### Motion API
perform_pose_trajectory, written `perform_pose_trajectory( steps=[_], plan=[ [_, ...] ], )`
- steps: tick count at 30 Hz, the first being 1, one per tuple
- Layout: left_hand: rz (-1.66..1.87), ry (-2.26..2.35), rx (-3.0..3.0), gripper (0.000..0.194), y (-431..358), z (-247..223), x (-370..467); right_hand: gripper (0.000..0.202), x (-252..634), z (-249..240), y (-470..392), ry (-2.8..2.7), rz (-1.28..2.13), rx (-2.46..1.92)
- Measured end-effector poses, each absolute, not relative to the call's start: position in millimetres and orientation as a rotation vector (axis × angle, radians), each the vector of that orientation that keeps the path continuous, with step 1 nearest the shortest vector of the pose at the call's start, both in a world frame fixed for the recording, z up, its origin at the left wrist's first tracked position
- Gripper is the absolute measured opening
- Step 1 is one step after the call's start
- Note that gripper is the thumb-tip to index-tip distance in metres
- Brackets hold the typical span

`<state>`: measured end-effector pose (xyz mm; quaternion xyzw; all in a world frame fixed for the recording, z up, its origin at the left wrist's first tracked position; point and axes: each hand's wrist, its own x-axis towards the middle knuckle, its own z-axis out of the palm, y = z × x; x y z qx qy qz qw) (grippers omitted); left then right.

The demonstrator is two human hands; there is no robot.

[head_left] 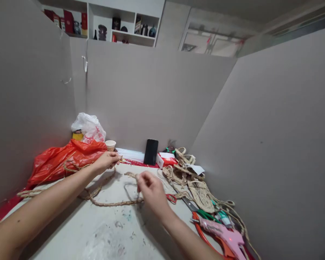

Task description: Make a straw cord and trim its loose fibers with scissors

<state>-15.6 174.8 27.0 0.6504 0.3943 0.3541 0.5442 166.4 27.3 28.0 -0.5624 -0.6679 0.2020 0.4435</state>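
Note:
A braided straw rope (113, 204) curves across the white board, with loops lying to the left. My right hand (153, 191) is closed in a pinch on a rope end, whose frayed straw tip (130, 174) sticks out to the left of the fingers. Farther off and to the left, my left hand (107, 161) also pinches, with a small wisp showing past its fingertips; a length of rope hangs below it. The two hands are apart. My fingers partly hide what each grips.
A pink glue gun (223, 233), green-handled scissors (206, 213) and woven straw pieces (202, 195) lie on the right. At the back stand a black phone (151, 151), a tissue pack (166, 159) and a paper cup (110, 145). Plastic bags (56, 160) fill the left; grey partitions (151, 90) enclose the table.

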Motion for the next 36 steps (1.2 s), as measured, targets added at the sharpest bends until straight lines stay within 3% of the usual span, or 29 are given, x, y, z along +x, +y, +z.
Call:
perform_pose_trajectory(
  steps=[5,13,23,31,34,36],
  plan=[
    [0.723,0.802,1.342,0.038,161.8,19.5,0.7,0.007,173.4,-13.6,24.2,-1.839,0.492,-1.533],
    [0.389,0.615,1.197,0.026,111.8,4.1,23.7,0.038,199.8,-11.7,28.1,-1.693,0.266,-1.273],
    [0.401,0.596,1.315,0.027,94.0,10.2,26.0,0.017,210.2,-11.2,24.8,-2.047,0.185,-1.04],
    [0.305,0.706,1.409,0.019,91.5,22.0,27.1,0.017,217.1,-4.4,18.8,-2.187,0.113,-1.16],
    [0.386,0.709,1.656,0.016,90.3,19.0,28.1,0.015,209.5,-4.2,19.3,-1.971,0.333,-1.253],
    [0.522,0.688,2.002,0.015,87.7,14.8,27.8,0.015,203.8,-3.9,20.4,-1.652,0.756,-1.31]
  ],
)
